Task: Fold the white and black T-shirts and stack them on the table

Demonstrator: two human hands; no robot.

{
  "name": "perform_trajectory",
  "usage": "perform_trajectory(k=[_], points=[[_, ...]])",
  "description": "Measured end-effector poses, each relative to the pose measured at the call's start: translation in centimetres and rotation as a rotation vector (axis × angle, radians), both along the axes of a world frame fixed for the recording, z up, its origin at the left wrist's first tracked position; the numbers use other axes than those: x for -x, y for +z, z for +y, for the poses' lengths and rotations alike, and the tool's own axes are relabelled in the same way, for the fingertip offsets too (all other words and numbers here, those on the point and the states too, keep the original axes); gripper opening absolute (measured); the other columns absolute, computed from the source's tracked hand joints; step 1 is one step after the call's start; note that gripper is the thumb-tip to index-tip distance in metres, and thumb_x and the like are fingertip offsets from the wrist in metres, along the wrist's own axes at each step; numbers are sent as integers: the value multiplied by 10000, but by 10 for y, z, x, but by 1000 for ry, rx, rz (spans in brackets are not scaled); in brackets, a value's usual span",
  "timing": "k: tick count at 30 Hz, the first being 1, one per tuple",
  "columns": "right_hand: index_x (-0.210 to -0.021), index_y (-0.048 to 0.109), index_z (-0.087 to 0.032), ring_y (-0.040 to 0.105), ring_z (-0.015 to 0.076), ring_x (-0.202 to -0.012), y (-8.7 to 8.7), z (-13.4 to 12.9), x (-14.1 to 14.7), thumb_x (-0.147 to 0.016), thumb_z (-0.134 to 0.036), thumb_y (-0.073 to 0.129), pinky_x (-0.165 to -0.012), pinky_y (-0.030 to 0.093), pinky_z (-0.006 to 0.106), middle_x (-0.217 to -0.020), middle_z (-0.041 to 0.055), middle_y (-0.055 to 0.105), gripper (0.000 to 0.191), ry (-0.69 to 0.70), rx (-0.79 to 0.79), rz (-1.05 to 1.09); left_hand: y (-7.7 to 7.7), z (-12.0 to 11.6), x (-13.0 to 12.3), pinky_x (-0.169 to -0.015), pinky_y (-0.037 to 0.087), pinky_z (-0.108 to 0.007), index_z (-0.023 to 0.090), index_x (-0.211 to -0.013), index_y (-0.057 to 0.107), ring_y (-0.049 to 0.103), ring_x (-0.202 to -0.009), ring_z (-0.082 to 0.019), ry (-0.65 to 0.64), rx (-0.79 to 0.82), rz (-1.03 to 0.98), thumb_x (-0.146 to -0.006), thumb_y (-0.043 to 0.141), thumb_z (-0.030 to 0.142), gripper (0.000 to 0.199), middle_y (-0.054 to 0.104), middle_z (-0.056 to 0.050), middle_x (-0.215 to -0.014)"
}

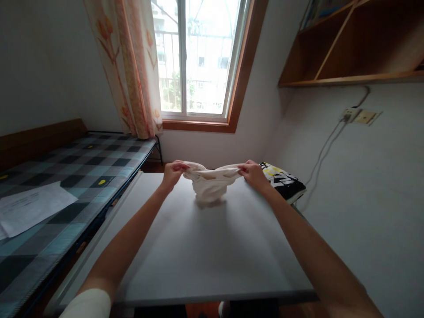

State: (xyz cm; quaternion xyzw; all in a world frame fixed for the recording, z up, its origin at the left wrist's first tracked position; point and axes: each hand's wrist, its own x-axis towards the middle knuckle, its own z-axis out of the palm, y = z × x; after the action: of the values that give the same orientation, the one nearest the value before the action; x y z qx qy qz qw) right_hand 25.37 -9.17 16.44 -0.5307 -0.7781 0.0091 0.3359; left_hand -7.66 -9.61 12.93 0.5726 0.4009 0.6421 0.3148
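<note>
A cream-white piece of clothing (212, 187) hangs stretched between my two hands above the far part of the white table (205, 251). Its upper edge sags in the middle, and its lower part bunches close to the tabletop; its exact kind is unclear. My left hand (172, 174) pinches the upper left corner between thumb and fingers. At the opposite corner, my right hand (254, 174) pinches the fabric in the same way. Just beyond my right hand lies a folded black, white and yellow patterned cloth (285, 181), partly hidden by the hand and wrist.
Left of the table stands a bed with a checked mattress (109, 152) and paper sheets (36, 205) on it. A window (202, 62) and a flowered curtain (132, 66) are behind. At right, a wooden shelf (331, 81) hangs above a wall socket (359, 116) with cables.
</note>
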Motion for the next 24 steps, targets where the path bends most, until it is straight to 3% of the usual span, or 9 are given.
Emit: perform_trajectory(k=[3,6,8,11,14,17,19,21,24], points=[[-1043,728,-162,571,203,-804,33,1,-26,-818,-242,559,-797,449,321,-899,91,616,292,-137,-246,60,34,16,37,-749,477,-239,148,-791,723,568,-847,-119,234,-72,85,-714,561,74,194,637,-14,-904],[-1018,735,-163,566,203,-796,34,6,-45,-812,-234,551,-785,446,314,-884,91,617,285,-204,-251,14,48,25,66,-692,446,-220,115,-914,710,527,-757,-88,288,-1,149,-708,446,7,352,633,-6,-868],[-858,758,-172,558,179,-727,17,8,-52,-772,-205,575,-740,440,285,-805,71,616,206,-133,-65,-120,41,26,77,-624,429,-226,89,-869,715,495,-635,-89,206,141,266,-660,460,6,340,628,2,-721],[-677,730,-190,550,159,-681,-16,9,-52,-733,-209,610,-708,427,264,-731,49,603,134,-38,206,-297,14,21,83,-552,409,-247,97,-624,701,473,-520,-114,65,351,474,-562,559,29,169,545,15,-504],[-702,696,-191,568,193,-817,-35,7,-41,-739,-258,624,-781,432,297,-865,80,621,105,-56,180,-257,-15,11,78,-587,446,-268,145,-494,648,540,-573,-155,61,389,576,-507,668,102,49,555,-12,-567],[-756,617,-184,559,187,-826,-34,6,-16,-790,-283,555,-793,445,312,-862,72,605,121,22,150,-45,-33,1,58,-807,484,-312,178,-717,724,615,-869,-225,82,228,730,-539,756,277,206,627,-74,-916],[-791,550,-199,545,157,-716,-27,6,7,-822,-337,512,-707,469,288,-744,16,568,147,133,261,195,-38,-4,37,-948,440,-352,207,-1007,715,578,-1075,-265,-46,130,831,-569,779,410,487,606,-102,-1138],[-830,498,-220,536,137,-639,-19,4,32,-827,-430,508,-619,481,265,-686,-29,534,210,254,415,501,-40,-7,13,-1021,389,-393,242,-1244,603,510,-1208,-300,-211,93,861,-552,799,505,766,567,-113,-1278],[-866,458,-246,569,129,-636,-7,0,66,-805,-506,547,-615,512,273,-708,-50,555,282,434,538,941,-35,-11,-20,-1024,396,-403,280,-1327,525,509,-1217,-313,-369,7,778,-495,835,533,922,565,-84,-1319]])
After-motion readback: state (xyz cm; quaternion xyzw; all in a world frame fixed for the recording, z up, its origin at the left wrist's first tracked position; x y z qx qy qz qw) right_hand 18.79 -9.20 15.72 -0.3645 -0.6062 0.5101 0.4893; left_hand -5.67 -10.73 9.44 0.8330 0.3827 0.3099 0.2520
